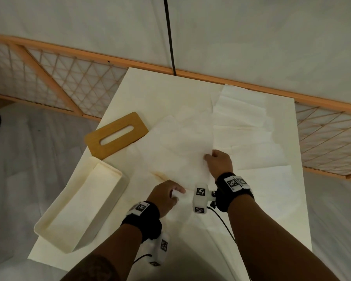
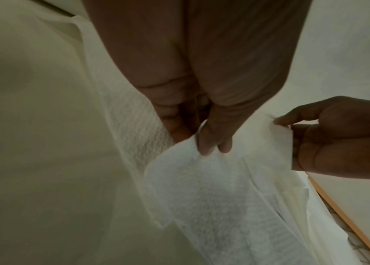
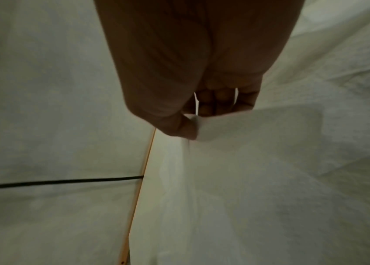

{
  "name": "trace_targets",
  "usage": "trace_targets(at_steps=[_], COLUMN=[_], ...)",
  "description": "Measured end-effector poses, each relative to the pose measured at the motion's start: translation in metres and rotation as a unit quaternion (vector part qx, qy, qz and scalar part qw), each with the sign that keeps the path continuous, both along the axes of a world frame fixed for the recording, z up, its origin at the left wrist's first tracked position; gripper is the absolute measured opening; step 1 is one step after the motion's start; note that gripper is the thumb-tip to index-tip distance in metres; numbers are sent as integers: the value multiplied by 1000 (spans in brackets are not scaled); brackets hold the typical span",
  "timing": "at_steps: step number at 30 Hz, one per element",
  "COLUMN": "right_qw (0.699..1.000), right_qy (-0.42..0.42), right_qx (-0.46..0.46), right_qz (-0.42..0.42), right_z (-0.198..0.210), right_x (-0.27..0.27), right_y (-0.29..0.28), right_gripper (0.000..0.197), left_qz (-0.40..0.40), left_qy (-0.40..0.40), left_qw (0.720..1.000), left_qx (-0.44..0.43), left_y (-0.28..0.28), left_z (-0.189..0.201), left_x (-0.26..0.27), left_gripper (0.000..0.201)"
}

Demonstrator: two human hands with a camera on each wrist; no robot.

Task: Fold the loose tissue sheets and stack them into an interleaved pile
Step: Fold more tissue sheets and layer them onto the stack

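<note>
Early stage, by look of it: no folded pile visible yet. Your left hand (image 1: pixel 164 195) and right hand (image 1: pixel 219 162) each pinch an edge of one tissue sheet (image 1: pixel 178 157), mid-counter (image 1: pixel 142 82), lifted a bit. More loose sheets (image 1: pixel 249 126) lie flat to the right, unfolded. White tissue box (image 1: pixel 79 207) at left is open w/ nothing inside; its wooden slotted lid (image 1: pixel 116 134) lies just beyond it.

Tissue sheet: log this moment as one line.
left hand: pinches sheet corner | right hand: pinches sheet edge | sheet: part lifted | box: open, left | lid: off
</note>
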State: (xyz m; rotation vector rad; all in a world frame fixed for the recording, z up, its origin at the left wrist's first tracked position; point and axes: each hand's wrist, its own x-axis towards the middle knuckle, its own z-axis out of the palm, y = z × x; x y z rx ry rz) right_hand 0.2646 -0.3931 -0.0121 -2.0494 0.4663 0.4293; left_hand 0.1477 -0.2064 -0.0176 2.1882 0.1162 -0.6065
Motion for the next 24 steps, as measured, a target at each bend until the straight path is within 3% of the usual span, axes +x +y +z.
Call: trace_targets(at_steps=[3, 8, 10, 13, 15, 16, 18, 20, 24], right_qw=[998, 997, 998, 992, 981, 974, 956, 931, 915], right_qy=[21, 9, -12, -17, -4, 4, 24, 50, 64], right_qx=[59, 71, 66, 126, 194, 224, 292, 360, 398], right_qz=[24, -3, 12, 10, 14, 17, 12, -2, -12], right_z=[0, 0, 10, 33, 47, 53, 64, 75, 81], right_x=[-7, -11, -14, -25, -36, -42, -54, -66, -84], right_y=[-3, -23, -35, -53, -64, -68, -76, -81, -96], right_gripper=[21, 35, 31, 29, 30, 30, 31, 33, 35], left_qz=[-1, -21, -33, 52, 152, 193, 256, 279, 247], left_qy=[-8, -32, -48, -81, -47, 0, 100, 172, 189], left_qw=[1000, 999, 998, 995, 986, 974, 925, 876, 850], left_qx=[1, 16, 37, 18, -56, -122, -263, -353, -426], left_y=[-2, -7, -8, -14, -20, -22, -28, -31, -36], left_z=[-1, 0, -3, 1, 13, 18, 25, 29, 34], left_x=[2, 4, 5, 11, 22, 27, 35, 39, 32], left_gripper=[29, 28, 23, 9, 8, 22, 58, 76, 68])
